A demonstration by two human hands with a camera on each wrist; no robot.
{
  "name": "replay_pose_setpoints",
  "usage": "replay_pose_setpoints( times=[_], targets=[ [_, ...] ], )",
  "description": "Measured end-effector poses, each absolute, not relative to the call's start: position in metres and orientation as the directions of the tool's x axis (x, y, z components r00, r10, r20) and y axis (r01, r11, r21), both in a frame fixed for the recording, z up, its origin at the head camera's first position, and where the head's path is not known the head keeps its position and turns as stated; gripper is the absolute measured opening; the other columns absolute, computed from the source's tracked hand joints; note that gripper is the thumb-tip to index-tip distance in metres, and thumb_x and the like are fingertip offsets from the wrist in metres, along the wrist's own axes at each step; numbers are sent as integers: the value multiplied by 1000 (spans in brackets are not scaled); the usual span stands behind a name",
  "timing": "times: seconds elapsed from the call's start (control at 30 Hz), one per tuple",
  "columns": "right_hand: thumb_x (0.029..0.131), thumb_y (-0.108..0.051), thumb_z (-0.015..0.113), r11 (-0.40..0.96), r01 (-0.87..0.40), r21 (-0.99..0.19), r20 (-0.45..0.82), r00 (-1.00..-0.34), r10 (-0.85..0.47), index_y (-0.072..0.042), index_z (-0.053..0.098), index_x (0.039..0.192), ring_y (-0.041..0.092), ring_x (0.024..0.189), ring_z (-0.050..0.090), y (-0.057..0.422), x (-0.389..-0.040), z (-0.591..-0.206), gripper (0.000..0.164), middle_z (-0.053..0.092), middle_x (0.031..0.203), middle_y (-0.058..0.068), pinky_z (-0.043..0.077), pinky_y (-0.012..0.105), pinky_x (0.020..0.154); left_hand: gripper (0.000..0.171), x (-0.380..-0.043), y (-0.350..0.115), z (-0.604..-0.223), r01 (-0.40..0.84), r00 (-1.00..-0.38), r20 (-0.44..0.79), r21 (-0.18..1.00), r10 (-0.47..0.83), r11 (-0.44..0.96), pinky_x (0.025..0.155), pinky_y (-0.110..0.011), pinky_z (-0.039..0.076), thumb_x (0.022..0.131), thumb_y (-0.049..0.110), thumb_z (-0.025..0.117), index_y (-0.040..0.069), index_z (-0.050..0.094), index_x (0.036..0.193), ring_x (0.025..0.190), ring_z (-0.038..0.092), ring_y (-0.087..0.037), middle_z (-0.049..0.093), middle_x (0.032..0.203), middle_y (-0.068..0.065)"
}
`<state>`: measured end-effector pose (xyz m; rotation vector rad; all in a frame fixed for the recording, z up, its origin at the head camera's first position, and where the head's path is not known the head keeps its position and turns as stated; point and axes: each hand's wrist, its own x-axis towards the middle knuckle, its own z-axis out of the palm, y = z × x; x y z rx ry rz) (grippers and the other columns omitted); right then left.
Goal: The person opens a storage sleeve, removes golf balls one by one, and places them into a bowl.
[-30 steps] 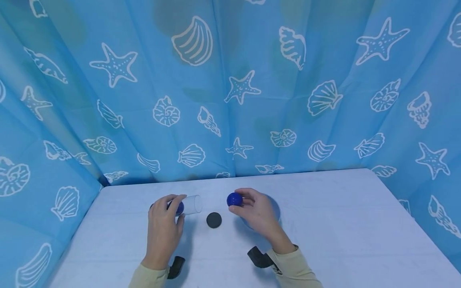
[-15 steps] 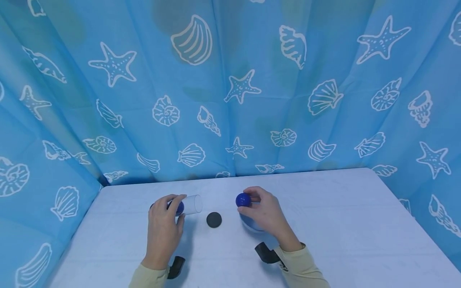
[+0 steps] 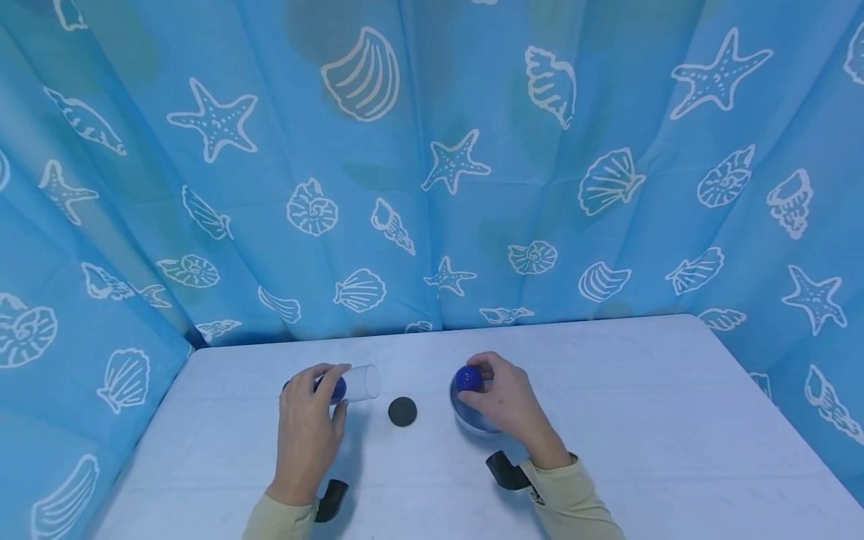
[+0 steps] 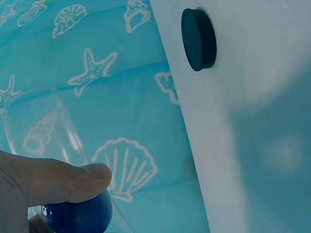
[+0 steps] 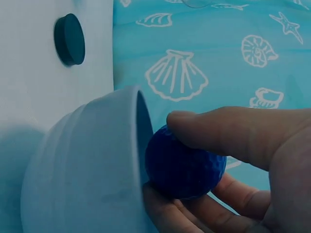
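Note:
My left hand (image 3: 307,435) grips a transparent cylinder (image 3: 364,382) lying tilted sideways, its open end toward the right. A dark blue ball (image 3: 340,388) shows inside it behind my fingers; in the left wrist view my thumb (image 4: 73,180) lies across the cylinder beside that ball. My right hand (image 3: 509,401) pinches a blue golf ball (image 3: 469,379) between thumb and fingers. In the right wrist view the dimpled golf ball (image 5: 184,165) is at the mouth of a light blue bowl (image 5: 92,160), my lower fingertips close to its rim. What the bowl holds is hidden.
A round black lid (image 3: 402,412) lies on the white-covered table (image 3: 641,420) between the hands, left of the bowl. A blue curtain (image 3: 432,225) with white shell and starfish prints hangs behind the table.
My right hand has moved to the right with the golf ball, from left of the bowl to over it. The left hand and cylinder have stayed put.

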<state>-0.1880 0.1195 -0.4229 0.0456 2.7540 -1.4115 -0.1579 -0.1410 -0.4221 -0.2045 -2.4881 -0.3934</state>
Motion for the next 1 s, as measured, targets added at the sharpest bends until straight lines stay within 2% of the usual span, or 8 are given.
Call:
replay_pose_setpoints(
  times=[0.3, 0.57, 1.0],
  targets=[
    [77, -15, 75, 666, 4, -746, -26, -999, -23, -9, 56, 118, 26, 103, 59, 120, -189, -429, 45, 59, 117, 12, 51, 42, 84, 56, -158, -140, -423, 229, -810, 584, 230, 54, 946, 97, -51, 36, 66, 0, 81, 13, 59, 116, 111, 47, -32, 53, 115, -14],
    [74, -14, 77, 752, -48, -658, 7, -998, -57, -8, 59, 115, 32, 115, 52, 120, -188, -434, 45, 58, 121, 12, 46, 48, 90, 56, -157, -139, -422, 229, -811, 583, 230, 54, 946, 97, -51, 36, 66, 0, 81, 13, 59, 115, 110, 47, -32, 53, 115, -14],
    [73, -10, 77, 816, -76, -574, -23, -994, -109, -10, 61, 111, 30, 113, 53, 118, -186, -439, 40, 60, 115, 11, 46, 47, 90, 56, -157, -138, -422, 228, -816, 576, 231, 56, 946, 98, -51, 36, 66, 0, 81, 13, 59, 116, 111, 47, -31, 53, 115, -14]
  ],
)
